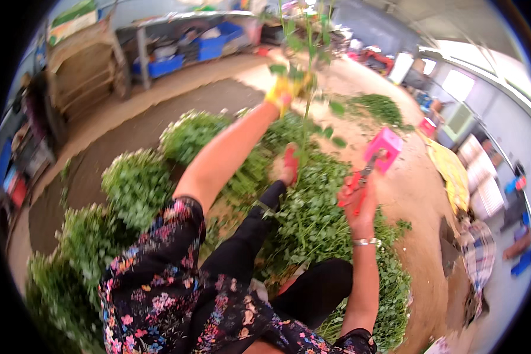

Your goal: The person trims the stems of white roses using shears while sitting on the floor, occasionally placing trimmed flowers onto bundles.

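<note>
Raised ahead of me, my left hand, in a yellow glove, grips a long green leafy stem; the hand is blurred. My right hand, bare with a metal band at the wrist, holds red-handled pruning shears, their blades pointing up and away. Just beyond the blades is a pink plastic box. A large heap of leafy cut stems lies on the ground between my hands and under my right arm. Bunches of stems with pale flower heads stand in a row to my left.
A dark mat lies beyond the bunches. Blue crates sit under a table at the back, beside a wooden cart. Loose greenery is on the floor ahead. Yellow sheeting and striped sacks line the right side.
</note>
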Available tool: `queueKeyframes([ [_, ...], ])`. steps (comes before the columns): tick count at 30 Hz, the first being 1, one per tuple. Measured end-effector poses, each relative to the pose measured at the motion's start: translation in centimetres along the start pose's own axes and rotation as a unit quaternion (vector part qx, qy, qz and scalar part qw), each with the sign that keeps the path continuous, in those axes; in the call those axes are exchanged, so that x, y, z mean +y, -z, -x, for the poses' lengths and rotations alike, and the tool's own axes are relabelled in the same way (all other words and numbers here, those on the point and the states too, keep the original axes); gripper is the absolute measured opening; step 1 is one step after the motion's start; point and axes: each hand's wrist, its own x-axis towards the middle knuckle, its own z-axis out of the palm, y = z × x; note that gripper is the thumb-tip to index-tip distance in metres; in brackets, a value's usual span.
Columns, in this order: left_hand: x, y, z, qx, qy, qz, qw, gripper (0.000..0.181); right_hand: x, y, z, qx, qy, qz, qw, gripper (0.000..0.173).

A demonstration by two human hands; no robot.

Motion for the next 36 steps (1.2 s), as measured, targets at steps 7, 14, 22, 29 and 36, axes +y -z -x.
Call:
queueKeyframes([
  [7, 6.9, 20.7, 10.0, 0.187, -0.058, -0.309, 0.931, 0.042, -1.0, 2.7, 3.5, 0.047, -0.023, 0.131, 0.990, 0.038],
  [14, 11.3, 36.9, 32.0, 0.354, 0.187, -0.320, 0.859, 0.038, -0.7, 4.4, 4.1, 0.069, -0.106, 0.232, 0.964, 0.055],
  [22, 13.2, 43.4, 53.7, 0.512, 0.375, -0.345, 0.692, 0.034, 1.8, 12.1, -0.1, -0.049, -0.201, 0.220, 0.953, 0.047],
  [29, 14.9, 42.7, 67.0, 0.616, 0.434, -0.294, 0.588, 0.032, 6.0, 16.0, -4.1, 0.024, -0.298, 0.312, 0.902, 0.045],
  [36, 16.2, 42.2, 73.9, 0.655, 0.465, -0.271, 0.530, 0.031, 6.4, 17.6, -6.9, 0.039, -0.328, 0.354, 0.875, 0.044],
])
